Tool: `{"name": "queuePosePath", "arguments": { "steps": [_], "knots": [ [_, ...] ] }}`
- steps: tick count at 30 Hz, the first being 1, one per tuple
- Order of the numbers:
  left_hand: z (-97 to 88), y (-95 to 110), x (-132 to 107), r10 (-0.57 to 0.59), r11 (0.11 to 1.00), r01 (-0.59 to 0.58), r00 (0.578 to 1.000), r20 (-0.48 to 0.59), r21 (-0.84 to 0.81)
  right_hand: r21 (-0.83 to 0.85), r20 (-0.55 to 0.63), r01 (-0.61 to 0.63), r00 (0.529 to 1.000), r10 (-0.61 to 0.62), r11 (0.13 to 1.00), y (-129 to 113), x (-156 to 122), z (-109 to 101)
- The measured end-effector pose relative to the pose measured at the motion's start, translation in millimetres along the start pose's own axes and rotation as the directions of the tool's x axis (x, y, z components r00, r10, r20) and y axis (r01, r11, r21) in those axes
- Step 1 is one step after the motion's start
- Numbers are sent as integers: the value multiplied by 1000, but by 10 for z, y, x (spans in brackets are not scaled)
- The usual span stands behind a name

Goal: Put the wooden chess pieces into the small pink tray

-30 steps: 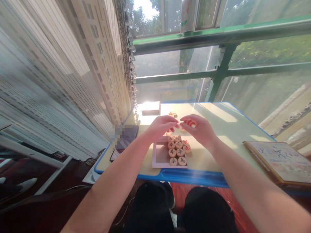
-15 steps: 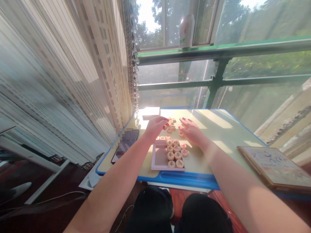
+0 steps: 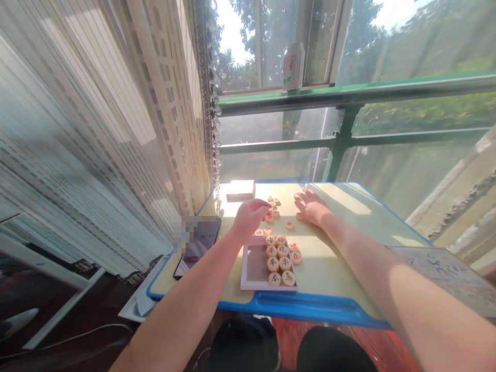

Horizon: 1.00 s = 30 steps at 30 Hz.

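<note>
Round wooden chess pieces point(image 3: 281, 251) with red and black characters lie in rows in a shallow white box point(image 3: 256, 264) near the table's front edge. More loose pieces point(image 3: 274, 201) are scattered farther back on the yellow table point(image 3: 349, 227). My left hand point(image 3: 248, 217) hovers over the loose pieces just beyond the box, fingers curled downward; what they hold is hidden. My right hand point(image 3: 311, 206) lies flat on the table to the right of the loose pieces, fingers stretched out toward a piece at their tips.
A dark phone point(image 3: 197, 240) lies at the table's left edge. A white box lid point(image 3: 241, 189) sits at the back left. A framed board point(image 3: 445, 266) rests at the right. A can point(image 3: 292, 67) stands on the green window sill. Curtains hang at the left.
Both hands have moved away from each other and farther back on the table. The right hand has opened flat. The camera has tilted upward.
</note>
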<state>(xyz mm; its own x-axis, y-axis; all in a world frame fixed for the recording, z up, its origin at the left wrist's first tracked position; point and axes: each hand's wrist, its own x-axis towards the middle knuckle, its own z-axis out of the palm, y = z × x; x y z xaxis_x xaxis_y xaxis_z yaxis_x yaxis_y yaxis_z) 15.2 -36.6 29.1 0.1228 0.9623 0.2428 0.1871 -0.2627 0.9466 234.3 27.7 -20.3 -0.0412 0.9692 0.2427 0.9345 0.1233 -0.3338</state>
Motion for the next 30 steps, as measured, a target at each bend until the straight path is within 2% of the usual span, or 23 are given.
{"name": "queuePosePath", "arguments": {
  "steps": [4,8,12,17,19,20,21,22,23,25,26,28,30],
  "knots": [
    [0,44,-35,-19,1000,19,1000,-13,-12,12,31,-42,999,41,999,33,186,8],
    [17,84,-57,-23,999,22,1000,-10,-31,10,13,-68,998,68,998,39,137,10],
    [8,56,-29,39,999,-39,999,-4,0,6,24,-72,997,72,997,64,64,-94],
    [-54,-1,1,236,944,-220,971,-39,245,95,45,-60,997,56,994,-114,-104,-411],
    [-66,16,-46,372,847,-352,928,28,398,177,46,-46,998,39,983,-290,-266,-546],
    [-66,35,-82,454,773,-433,888,72,463,259,55,-36,998,22,965,-392,-373,-601],
    [-62,57,-124,542,684,-518,832,118,513,470,70,-43,997,11,881,-494,-492,-643],
    [-56,81,-165,626,591,-596,764,156,543,644,88,-63,996,8,763,-592,-620,-669],
    [-48,103,-203,700,502,-662,689,188,557,756,98,-91,995,26,648,-678,-749,-679],
    [-32,136,-256,799,357,-752,554,236,555,883,110,-118,993,44,454,-800,-987,-653],
    [-26,144,-269,823,308,-775,508,255,551,922,107,-127,992,73,366,-831,-1087,-622],
    [-14,149,-281,832,248,-800,465,303,546,961,157,-177,982,108,211,-844,-1243,-541],
    [-4,158,-295,794,244,-817,478,376,523,969,217,-231,967,136,91,-817,-1348,-457]
  ]
}}
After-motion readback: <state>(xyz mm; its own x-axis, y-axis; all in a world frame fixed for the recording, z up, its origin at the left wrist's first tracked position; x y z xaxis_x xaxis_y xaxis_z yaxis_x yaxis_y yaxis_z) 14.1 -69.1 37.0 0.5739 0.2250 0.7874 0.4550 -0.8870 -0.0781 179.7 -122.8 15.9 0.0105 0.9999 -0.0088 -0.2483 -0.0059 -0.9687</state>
